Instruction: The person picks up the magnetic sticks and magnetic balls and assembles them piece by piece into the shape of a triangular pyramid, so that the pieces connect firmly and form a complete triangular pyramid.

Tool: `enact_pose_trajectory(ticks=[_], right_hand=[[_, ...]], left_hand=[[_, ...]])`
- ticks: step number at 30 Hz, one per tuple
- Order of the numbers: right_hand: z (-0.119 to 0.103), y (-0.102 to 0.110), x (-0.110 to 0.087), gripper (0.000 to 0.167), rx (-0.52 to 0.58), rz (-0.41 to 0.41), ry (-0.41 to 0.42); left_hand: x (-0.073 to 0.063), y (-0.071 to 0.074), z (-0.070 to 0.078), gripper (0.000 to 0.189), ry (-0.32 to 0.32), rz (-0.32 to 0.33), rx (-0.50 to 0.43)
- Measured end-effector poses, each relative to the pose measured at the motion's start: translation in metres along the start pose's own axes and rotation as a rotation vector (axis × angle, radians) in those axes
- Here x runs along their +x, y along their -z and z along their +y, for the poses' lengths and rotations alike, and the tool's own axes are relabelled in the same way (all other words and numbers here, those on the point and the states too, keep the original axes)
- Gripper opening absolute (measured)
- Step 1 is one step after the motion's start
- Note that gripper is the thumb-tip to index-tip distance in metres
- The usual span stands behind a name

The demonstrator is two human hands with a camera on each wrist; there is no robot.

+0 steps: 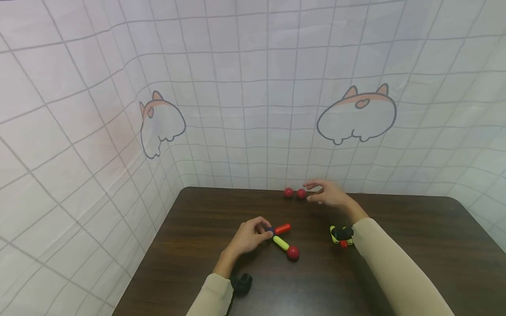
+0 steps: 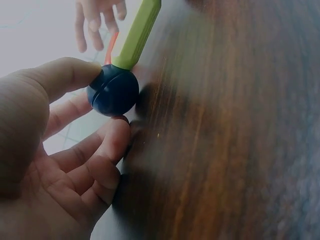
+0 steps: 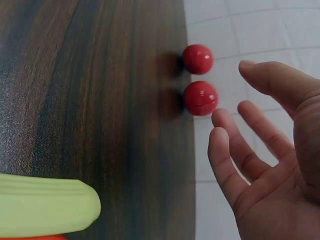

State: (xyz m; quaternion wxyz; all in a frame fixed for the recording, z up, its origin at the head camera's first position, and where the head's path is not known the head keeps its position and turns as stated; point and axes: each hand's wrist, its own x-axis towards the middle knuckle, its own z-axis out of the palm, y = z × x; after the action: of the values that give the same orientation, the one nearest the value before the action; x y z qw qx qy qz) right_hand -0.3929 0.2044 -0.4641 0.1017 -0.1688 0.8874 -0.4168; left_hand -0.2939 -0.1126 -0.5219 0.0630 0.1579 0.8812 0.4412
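While your left hand (image 1: pixel 247 236) pinches the blue ball (image 2: pixel 114 94), your spread right hand (image 1: pixel 330 195) seems just beside the nearer red ball (image 3: pixel 200 98).

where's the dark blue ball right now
Left of centre in the left wrist view, the dark blue ball is pinched in the left hand, at the lower end of the lime-green stick.

In the head view, the left grip (image 1: pixel 250 237) is hiding part of a blue ball (image 1: pixel 271 230); a black wrist device (image 1: pixel 343 233) is partly covering some yellow-green pieces (image 1: pixel 334 239). In the right wrist view, a yellow-green bar (image 3: pixel 47 206) is running off the left edge.
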Motion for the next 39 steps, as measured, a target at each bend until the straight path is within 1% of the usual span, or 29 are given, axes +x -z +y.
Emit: enact_pose_trajectory(ticks=[6,13,18,24,28,33,39], right_hand=[[0.003,-0.007,0.01,0.054,0.002,-0.01,0.02],[0.012,-0.013,0.023,0.058,0.009,0.01,-0.015],[0.015,-0.016,0.029,0.059,0.0,0.009,-0.038],[0.017,-0.022,0.033,0.053,-0.023,0.014,-0.032],[0.018,-0.025,0.034,0.048,-0.032,0.009,-0.043],[0.019,-0.024,0.031,0.04,-0.023,0.004,-0.066],[0.02,-0.022,0.025,0.034,-0.003,-0.036,-0.055]], left_hand=[[-0.001,0.002,0.0,0.019,-0.002,-0.011,-0.012],[-0.002,0.002,-0.001,0.02,0.0,-0.015,-0.01],[-0.002,0.001,0.0,0.019,-0.004,-0.01,-0.016],[-0.003,0.001,0.0,0.019,0.003,-0.012,-0.014],[-0.003,0.001,0.001,0.019,-0.003,-0.011,-0.014],[-0.003,0.001,0.001,0.018,-0.013,-0.004,-0.014],[-0.004,0.002,0.002,0.018,-0.011,-0.003,-0.02]])
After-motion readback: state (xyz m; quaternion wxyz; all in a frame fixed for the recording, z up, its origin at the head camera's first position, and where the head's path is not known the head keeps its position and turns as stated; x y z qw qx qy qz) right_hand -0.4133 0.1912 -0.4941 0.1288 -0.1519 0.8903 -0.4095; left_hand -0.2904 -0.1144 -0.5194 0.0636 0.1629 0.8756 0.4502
